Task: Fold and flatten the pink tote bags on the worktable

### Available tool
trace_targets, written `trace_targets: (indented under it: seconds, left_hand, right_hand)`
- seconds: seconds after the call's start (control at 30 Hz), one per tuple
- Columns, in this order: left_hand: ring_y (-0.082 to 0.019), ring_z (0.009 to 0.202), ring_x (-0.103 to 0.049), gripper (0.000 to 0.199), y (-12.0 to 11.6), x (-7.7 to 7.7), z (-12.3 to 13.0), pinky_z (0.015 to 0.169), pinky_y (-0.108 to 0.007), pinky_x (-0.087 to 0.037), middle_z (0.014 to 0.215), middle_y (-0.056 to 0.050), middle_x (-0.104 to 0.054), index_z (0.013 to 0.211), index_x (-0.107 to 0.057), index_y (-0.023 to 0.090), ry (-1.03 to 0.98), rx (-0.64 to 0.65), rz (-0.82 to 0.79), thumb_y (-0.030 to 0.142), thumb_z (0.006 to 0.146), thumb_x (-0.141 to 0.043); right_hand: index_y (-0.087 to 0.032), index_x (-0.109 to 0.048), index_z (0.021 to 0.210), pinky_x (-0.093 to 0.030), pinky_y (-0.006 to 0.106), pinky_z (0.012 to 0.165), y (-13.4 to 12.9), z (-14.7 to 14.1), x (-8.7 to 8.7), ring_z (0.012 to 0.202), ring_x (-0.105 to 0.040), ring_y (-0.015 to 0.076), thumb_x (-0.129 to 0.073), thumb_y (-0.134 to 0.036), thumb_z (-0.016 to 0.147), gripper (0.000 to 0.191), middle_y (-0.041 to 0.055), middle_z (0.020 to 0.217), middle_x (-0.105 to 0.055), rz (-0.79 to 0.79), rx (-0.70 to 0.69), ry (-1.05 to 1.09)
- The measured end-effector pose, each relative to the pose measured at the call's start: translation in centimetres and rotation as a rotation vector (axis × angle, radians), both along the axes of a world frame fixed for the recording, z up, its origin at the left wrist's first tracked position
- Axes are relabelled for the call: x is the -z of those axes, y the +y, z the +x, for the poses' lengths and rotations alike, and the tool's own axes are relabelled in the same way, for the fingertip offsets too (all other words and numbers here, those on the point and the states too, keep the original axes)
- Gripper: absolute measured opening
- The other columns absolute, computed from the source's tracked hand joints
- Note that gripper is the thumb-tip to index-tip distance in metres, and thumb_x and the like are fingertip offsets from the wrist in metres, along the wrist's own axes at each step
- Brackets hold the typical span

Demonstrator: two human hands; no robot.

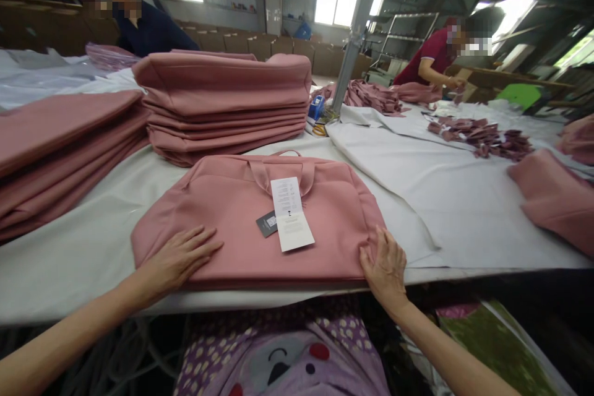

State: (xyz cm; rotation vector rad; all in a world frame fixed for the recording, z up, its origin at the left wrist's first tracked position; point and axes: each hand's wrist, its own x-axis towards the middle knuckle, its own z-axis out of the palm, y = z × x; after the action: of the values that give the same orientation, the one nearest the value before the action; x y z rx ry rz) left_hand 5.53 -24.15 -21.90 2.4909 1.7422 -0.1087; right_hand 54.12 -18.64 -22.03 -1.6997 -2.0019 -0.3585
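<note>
A pink handbag (232,216) lies flat on the white-covered table in front of me, its two short handles at the far side. A white folded paper tag (295,232) and a dark grey card (266,223) rest on its front. My left hand (183,257) lies flat on the bag's near left part, fingers stretched out. At the right edge, my right hand (386,263) touches the bag's side with its fingers spread and slightly bent. Neither hand grips anything.
Behind the bag stands a stack of pink bags (227,99), with more pink bags (60,148) at the left. A metal post (355,34) rises from the table near a blue tape dispenser (316,109). Pink straps (482,136) lie at the right. Two other people work across the table.
</note>
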Motion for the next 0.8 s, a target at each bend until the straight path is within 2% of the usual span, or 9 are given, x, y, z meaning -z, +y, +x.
trace_targets:
  seconds: [0.07,0.13,0.2,0.27,0.4,0.53,0.6,0.7,0.8]
  left_hand:
    - [-0.035,0.14,-0.024,0.04,0.2,-0.7,-0.6,0.11,-0.062,-0.021,0.148,0.0,-0.041,0.132,-0.05,0.038,0.103,-0.074,0.158,0.036,0.095,-0.035]
    - [-0.046,0.138,-0.018,0.052,0.4,-1.4,-1.5,0.104,-0.072,-0.018,0.153,-0.007,-0.03,0.138,-0.043,0.033,0.157,-0.246,0.307,0.048,0.089,-0.048]
    - [-0.051,0.132,-0.026,0.077,0.6,-1.6,-2.6,0.1,-0.07,-0.029,0.154,-0.016,-0.018,0.146,-0.026,0.025,0.082,-0.4,0.313,0.057,0.082,-0.054]
    - [-0.047,0.129,-0.035,0.085,0.8,-1.3,-3.4,0.098,-0.061,-0.04,0.153,-0.018,-0.014,0.148,-0.014,0.022,-0.059,-0.471,0.232,0.057,0.082,-0.054]
    - [-0.04,0.135,-0.029,0.081,0.2,-0.1,-3.1,0.108,-0.054,-0.034,0.15,-0.013,-0.021,0.145,-0.017,0.021,-0.23,-0.531,0.206,0.06,0.082,-0.05]
    - [-0.036,0.13,-0.039,0.084,-2.4,-0.2,0.4,0.107,-0.05,-0.037,0.138,-0.018,-0.039,0.141,-0.026,0.012,-0.261,-0.583,0.267,0.067,0.08,-0.045]
    - [-0.038,0.125,-0.044,0.084,-3.8,-0.9,2.6,0.1,-0.051,-0.044,0.138,-0.021,-0.041,0.144,-0.024,0.013,-0.185,-0.596,0.252,0.066,0.082,-0.044]
    - [-0.05,0.122,-0.042,0.083,-4.7,-2.7,4.8,0.092,-0.065,-0.041,0.144,-0.026,-0.032,0.148,-0.019,0.014,0.044,-0.619,0.236,0.061,0.085,-0.046]
    - [-0.057,0.135,-0.014,0.072,-3.8,-3.7,4.8,0.099,-0.078,-0.017,0.155,-0.019,-0.017,0.147,-0.027,0.025,0.211,-0.46,0.322,0.051,0.086,-0.054]
  right_hand:
    - [-0.012,-0.026,0.145,-0.035,0.057,0.097,-0.3,0.2,0.1,0.126,-0.037,0.0387,-0.042,-0.037,0.095,0.058,0.0261,0.139,-0.036,0.002,0.038,-0.047]
    - [-0.012,-0.028,0.145,-0.038,0.058,0.094,-0.4,0.3,0.0,0.126,-0.038,0.0406,-0.04,-0.037,0.095,0.057,0.0291,0.141,-0.032,-0.037,0.048,-0.082]
    - [-0.014,-0.032,0.144,-0.039,0.059,0.093,-0.4,0.2,-0.2,0.126,-0.039,0.0407,-0.039,-0.033,0.096,0.052,0.0294,0.143,-0.03,-0.081,0.047,-0.134]
    - [-0.017,-0.038,0.141,-0.035,0.063,0.096,-0.3,0.0,-0.5,0.131,-0.034,0.0409,-0.038,-0.028,0.096,0.046,0.0278,0.146,-0.028,-0.099,0.028,-0.217]
    - [-0.02,-0.044,0.139,-0.023,0.066,0.104,0.7,0.8,-1.2,0.137,-0.026,0.0357,-0.04,-0.013,0.092,0.047,0.0209,0.148,-0.031,-0.127,-0.193,-0.374]
    - [-0.023,-0.042,0.141,-0.029,0.048,0.11,3.1,3.9,-1.7,0.139,-0.025,0.0244,-0.033,0.001,0.085,0.062,0.0118,0.149,-0.034,-0.256,-0.611,-0.384]
    - [-0.024,-0.043,0.14,-0.032,0.041,0.11,4.3,5.3,-2.2,0.137,-0.03,0.0199,-0.031,-0.001,0.087,0.059,0.0077,0.145,-0.041,-0.334,-0.712,-0.308]
    - [-0.022,-0.054,0.13,-0.038,0.036,0.106,5.7,5.4,-3.4,0.125,-0.046,0.0171,-0.028,-0.015,0.095,0.044,0.0073,0.132,-0.055,-0.45,-0.659,-0.143]
    - [-0.018,-0.059,0.119,-0.041,0.044,0.1,6.2,3.3,-4.7,0.109,-0.055,0.0234,-0.038,-0.037,0.097,0.036,0.0113,0.115,-0.062,-0.511,-0.546,-0.201]
